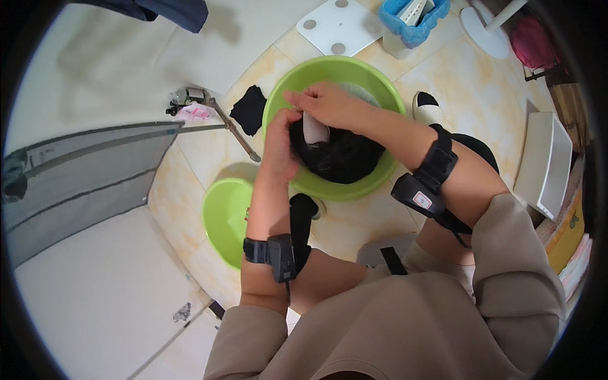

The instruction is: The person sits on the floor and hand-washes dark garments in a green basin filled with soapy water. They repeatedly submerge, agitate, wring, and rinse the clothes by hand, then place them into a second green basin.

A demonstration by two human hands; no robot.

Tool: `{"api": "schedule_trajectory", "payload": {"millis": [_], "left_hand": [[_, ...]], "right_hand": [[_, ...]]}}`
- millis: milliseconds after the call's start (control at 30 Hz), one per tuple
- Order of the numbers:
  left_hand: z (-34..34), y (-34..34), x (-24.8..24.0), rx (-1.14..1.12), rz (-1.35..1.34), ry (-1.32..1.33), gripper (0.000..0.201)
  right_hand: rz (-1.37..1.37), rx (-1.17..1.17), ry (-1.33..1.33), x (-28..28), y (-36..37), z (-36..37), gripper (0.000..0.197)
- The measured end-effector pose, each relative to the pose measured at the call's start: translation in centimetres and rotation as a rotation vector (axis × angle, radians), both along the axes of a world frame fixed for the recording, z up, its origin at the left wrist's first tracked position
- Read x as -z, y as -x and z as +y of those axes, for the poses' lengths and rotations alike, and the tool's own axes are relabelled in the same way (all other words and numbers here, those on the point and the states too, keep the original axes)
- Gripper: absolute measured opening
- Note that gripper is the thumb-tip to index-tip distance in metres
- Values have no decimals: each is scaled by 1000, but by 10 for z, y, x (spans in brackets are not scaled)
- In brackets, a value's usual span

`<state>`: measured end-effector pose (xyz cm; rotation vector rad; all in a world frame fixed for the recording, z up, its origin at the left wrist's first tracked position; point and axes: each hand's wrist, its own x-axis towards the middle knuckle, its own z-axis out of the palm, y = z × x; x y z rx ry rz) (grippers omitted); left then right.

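Observation:
A large green basin (390, 166) stands on the floor in front of me, with dark wet cloth (342, 158) bunched inside. Over it my two hands meet, fingers closed. From between them hangs a narrow pale piece of cloth (315, 132), sock-like in shape, its lower end against the dark cloth. My left hand (282, 134) grips it from the left side. Bent across from the right, my right hand (334, 105) has its thumb and fingers pressed together at the cloth's upper end. The fingertips partly hide each other. Behind my right hand, greyish suds or water show in the basin.
A smaller green basin (223, 212) sits to the left, partly behind my left forearm. Black cloth (249, 110) lies on the tiles beside a metal pipe (235, 130). Farther off are a white scale (339, 28) and a blue-lined bin (399, 45). A white box-shaped piece (538, 164) stands right.

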<state>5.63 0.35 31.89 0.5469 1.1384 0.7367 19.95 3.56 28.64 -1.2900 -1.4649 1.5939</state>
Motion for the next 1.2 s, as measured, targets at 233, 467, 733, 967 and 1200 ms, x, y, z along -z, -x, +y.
{"api": "schedule_trajectory", "payload": {"millis": [233, 467, 733, 967, 1200], "left_hand": [[0, 13, -5, 528, 504, -373, 40], [2, 14, -8, 348, 512, -354, 26], [7, 38, -3, -252, -242, -170, 21], [15, 27, 34, -468, 105, -149, 29], [9, 13, 55, -454, -61, -51, 32]], "right_hand": [[-69, -55, 0, -25, -8, -4, 54], [-4, -25, -132, -9, -11, 7, 51], [-111, -143, 59, 9, -22, 5, 61], [24, -1, -334, 11, -3, -8, 40], [-117, -42, -674, 0, 34, -44, 26]]}}
